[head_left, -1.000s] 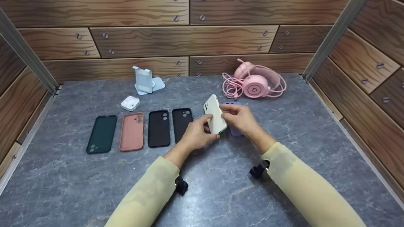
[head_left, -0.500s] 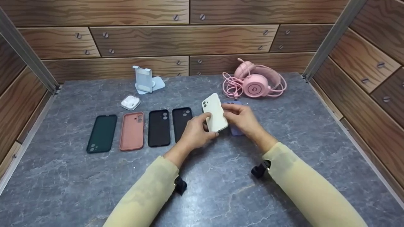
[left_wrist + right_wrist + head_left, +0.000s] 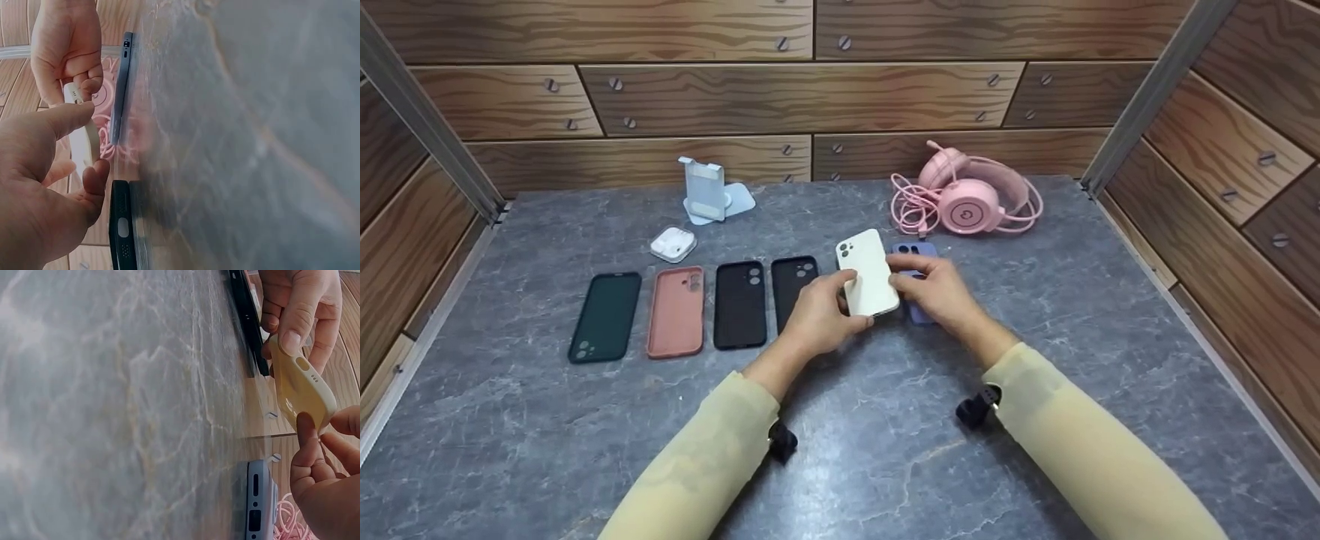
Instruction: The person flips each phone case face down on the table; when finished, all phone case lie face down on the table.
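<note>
A cream phone case (image 3: 870, 274) is held up off the table, tilted, its back with the camera holes facing up. My left hand (image 3: 821, 315) grips its left edge and lower end between thumb and fingers. At the opposite edge, my right hand (image 3: 934, 292) pinches it with thumb and fingertips. The right wrist view shows the hollow inside of the cream case (image 3: 301, 391). Under the right hand lies a purple-blue phone case (image 3: 919, 311), partly covered. Left of the cream one, a black phone case (image 3: 793, 289) is partly hidden by my left hand.
Farther left lie another black case (image 3: 739, 306), a pink case (image 3: 675, 311) and a dark green case (image 3: 605, 316). Behind them are boxed earphones (image 3: 673, 244) and a light blue phone stand (image 3: 706, 191). Pink headphones (image 3: 967, 202) with a coiled cable sit at the back right.
The cream case has turned so its back faces up more fully, and it now sits slightly lower. Both hands keep their hold, with the right hand shifted slightly.
</note>
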Available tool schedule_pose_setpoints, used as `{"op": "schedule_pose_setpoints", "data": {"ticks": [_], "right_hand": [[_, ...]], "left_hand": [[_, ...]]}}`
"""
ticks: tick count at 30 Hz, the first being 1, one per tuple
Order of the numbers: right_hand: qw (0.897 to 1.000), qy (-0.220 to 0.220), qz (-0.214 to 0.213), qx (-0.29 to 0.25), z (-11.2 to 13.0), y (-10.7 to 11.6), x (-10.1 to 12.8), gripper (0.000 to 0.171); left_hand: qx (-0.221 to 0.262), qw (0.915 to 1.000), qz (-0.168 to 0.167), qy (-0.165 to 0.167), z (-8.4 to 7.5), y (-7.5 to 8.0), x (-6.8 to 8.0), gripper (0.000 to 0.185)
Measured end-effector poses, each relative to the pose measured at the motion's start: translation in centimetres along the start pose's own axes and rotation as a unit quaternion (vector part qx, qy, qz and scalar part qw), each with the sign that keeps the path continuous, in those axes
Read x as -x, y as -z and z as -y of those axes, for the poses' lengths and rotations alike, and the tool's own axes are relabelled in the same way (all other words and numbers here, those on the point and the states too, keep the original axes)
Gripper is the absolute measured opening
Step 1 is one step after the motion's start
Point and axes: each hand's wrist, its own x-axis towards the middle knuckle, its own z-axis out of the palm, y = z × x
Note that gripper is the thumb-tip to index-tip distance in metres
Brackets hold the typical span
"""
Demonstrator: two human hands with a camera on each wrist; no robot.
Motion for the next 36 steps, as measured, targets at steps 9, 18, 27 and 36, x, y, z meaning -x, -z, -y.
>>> {"op": "schedule_pose_setpoints", "data": {"ticks": [9,18,27,36], "right_hand": [[0.999,0.003,0.004,0.035,-0.5,-0.1,0.1,0.04],[0.996,0.016,0.015,0.085,-1.1,-0.1,0.2,0.039],[0.994,0.021,0.02,0.105,-1.1,-0.1,0.2,0.04],[0.99,0.008,0.034,0.136,-1.3,0.0,0.3,0.042]], "left_hand": [[-0.021,0.9997,-0.005,-0.013,0.2,0.0,0.1,0.073],[-0.043,0.999,-0.001,-0.008,0.6,0.0,0.2,0.074],[-0.059,0.9981,-0.006,-0.019,0.8,0.0,0.2,0.066],[-0.075,0.9968,-0.002,-0.028,1.1,-0.1,0.1,0.046]]}}
